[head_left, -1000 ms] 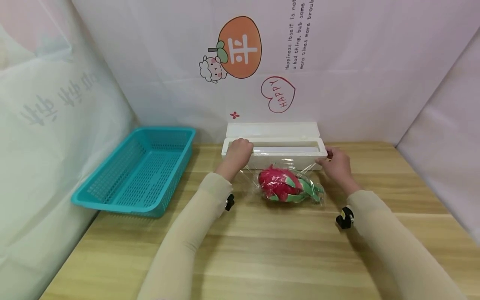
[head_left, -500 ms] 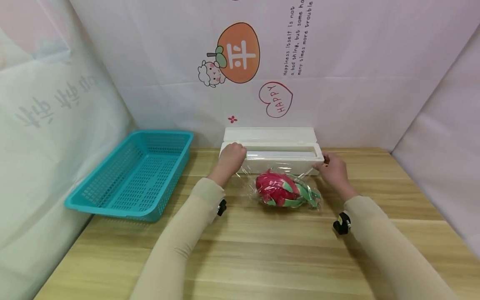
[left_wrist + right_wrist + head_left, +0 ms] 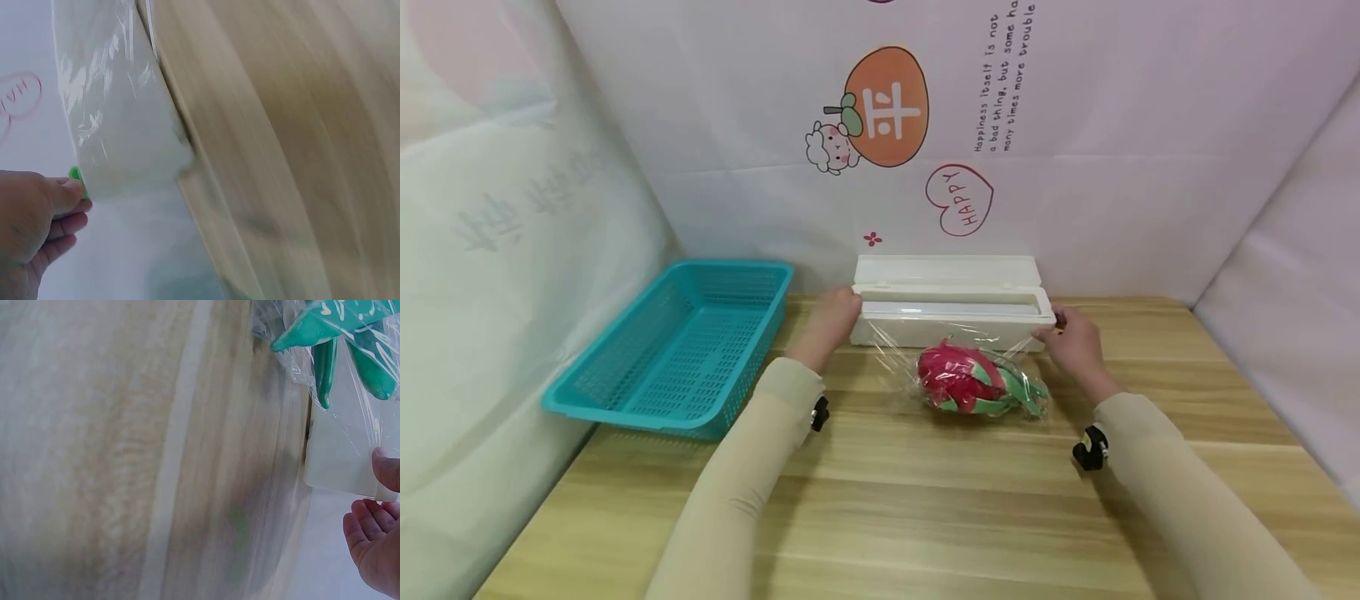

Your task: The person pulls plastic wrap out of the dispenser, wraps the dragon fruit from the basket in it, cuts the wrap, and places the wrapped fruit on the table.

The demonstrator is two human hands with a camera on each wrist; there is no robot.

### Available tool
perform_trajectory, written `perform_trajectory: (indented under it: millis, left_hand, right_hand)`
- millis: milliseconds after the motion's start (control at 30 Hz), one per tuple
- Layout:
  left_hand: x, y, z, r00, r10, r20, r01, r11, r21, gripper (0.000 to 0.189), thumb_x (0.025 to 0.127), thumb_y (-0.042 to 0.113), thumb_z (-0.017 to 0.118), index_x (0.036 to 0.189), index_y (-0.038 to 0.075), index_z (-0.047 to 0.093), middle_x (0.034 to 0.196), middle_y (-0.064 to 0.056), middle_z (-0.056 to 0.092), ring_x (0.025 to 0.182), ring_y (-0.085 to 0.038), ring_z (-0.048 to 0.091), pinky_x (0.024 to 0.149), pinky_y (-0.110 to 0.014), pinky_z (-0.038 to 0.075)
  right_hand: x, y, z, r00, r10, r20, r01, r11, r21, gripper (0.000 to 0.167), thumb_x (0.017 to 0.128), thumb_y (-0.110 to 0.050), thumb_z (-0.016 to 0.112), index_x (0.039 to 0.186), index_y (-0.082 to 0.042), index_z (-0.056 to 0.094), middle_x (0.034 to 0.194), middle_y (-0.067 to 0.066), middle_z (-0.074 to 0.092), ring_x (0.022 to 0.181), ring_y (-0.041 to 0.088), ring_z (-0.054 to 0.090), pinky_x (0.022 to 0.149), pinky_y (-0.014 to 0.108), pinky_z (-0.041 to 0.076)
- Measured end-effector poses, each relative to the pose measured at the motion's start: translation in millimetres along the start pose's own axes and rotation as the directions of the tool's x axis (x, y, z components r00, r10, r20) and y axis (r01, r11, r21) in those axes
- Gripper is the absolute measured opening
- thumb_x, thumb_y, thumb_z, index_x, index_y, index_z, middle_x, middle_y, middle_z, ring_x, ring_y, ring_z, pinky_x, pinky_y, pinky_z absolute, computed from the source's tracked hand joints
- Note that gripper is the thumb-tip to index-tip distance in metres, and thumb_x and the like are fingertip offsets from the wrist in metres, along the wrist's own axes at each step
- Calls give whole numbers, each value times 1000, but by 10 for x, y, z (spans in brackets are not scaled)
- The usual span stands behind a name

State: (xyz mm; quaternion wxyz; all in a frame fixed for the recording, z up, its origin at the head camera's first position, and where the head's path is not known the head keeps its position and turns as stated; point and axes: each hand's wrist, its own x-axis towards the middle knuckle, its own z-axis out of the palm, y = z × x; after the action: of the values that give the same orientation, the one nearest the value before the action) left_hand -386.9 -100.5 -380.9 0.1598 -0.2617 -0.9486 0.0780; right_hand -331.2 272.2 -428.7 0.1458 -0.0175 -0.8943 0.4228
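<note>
A white cling wrap box [image 3: 951,332] stands at the back of the table, its lid [image 3: 947,269] raised and a white roll [image 3: 951,309] inside. Clear cling film [image 3: 887,350] stretches from its front edge over a red and green dragon fruit [image 3: 958,379]. At the box's left end, my left hand [image 3: 829,321] pinches a small green slider [image 3: 77,179] between thumb and finger. My right hand [image 3: 1075,340] holds the right end of the box, thumb on the front and fingers behind. Green leaf tips [image 3: 312,334] under film show in the right wrist view.
A turquoise plastic basket [image 3: 741,358] stands on the left of the wooden table [image 3: 925,508]. Printed white sheeting [image 3: 1097,208] rises behind the box and along both sides.
My left hand has slid leftward along the box's front edge to its left end. The right hand keeps its hold on the right end, and the dragon fruit lies in the same place.
</note>
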Motion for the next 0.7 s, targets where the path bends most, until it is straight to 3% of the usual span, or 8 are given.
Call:
perform_trajectory:
  millis: [333,700]
  left_hand:
    - [-72,-90,16,1000,0,-7,0,999,-54,14,86,-8,61,94,0,69,89,-16,67,80,-29,63,73,-39,55]
    - [-98,-125,19,997,10,-82,-16,998,-65,17,81,-11,64,92,0,69,86,-15,67,78,-29,63,71,-39,54]
  right_hand:
    - [-26,28,-7,1000,17,27,-17,1000,16,52,91,-6,66,134,15,44,125,34,53,116,47,50,97,55,43]
    - [-3,19,-34,1000,-4,16,4,1000,-12,53,91,-7,67,134,13,45,125,33,54,116,47,51,95,55,45]
